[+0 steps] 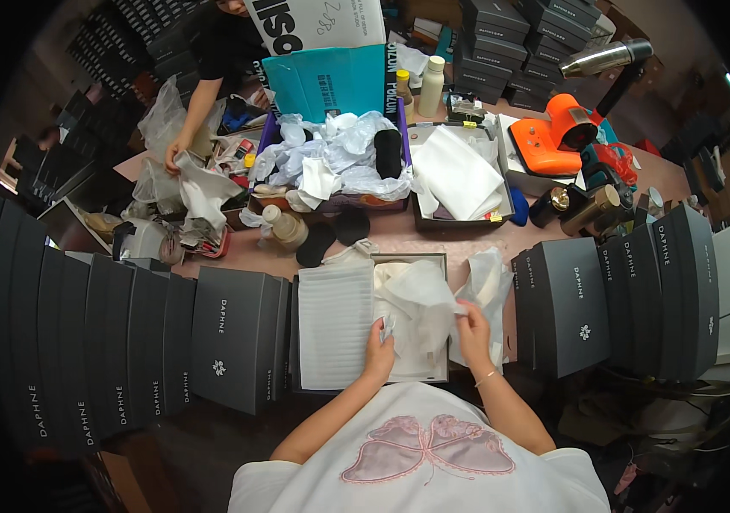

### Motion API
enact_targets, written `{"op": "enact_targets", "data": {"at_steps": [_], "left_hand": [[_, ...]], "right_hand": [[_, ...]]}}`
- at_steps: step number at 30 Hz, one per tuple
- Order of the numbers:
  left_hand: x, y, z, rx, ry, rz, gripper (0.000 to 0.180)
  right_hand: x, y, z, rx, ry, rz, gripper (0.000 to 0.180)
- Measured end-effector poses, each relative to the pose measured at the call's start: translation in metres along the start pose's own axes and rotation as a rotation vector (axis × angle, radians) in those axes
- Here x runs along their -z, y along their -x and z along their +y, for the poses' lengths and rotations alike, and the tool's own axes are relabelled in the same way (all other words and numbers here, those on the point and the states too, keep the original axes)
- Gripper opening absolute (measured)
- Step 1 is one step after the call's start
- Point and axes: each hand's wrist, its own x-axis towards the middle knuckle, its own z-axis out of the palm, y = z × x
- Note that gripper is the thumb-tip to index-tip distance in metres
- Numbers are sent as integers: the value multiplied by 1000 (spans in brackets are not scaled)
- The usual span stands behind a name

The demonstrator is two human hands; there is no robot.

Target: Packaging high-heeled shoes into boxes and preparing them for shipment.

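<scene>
Tissue paper (430,295) is pinched by the right hand (473,335), apparently by the left hand (379,352) too.

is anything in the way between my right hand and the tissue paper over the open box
Nothing visible: the right hand is pinching the right side of the white tissue paper above the open box. The left hand is beside the paper's left side, not between them.

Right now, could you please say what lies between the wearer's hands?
In the head view, white tissue paper lies between left hand and right hand, over the open box.
</scene>
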Motion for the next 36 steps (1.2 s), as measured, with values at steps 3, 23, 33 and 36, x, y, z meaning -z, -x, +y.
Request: {"op": "enact_targets", "data": {"at_steps": [3, 23, 33, 36], "left_hand": [[-5, 1, 5, -3, -203, -47, 58], [37, -45, 48, -117, -903, -53, 33], [39, -21, 148, -379, -416, -157, 34], [23, -16, 136, -209, 124, -283, 47]], "right_hand": [[38, 22, -20, -289, -507, 183, 17], [-27, 21, -105, -98, -77, -560, 59], [49, 0, -98, -103, -122, -257, 85], [40, 0, -130, -30, -199, -210, 88]]}}
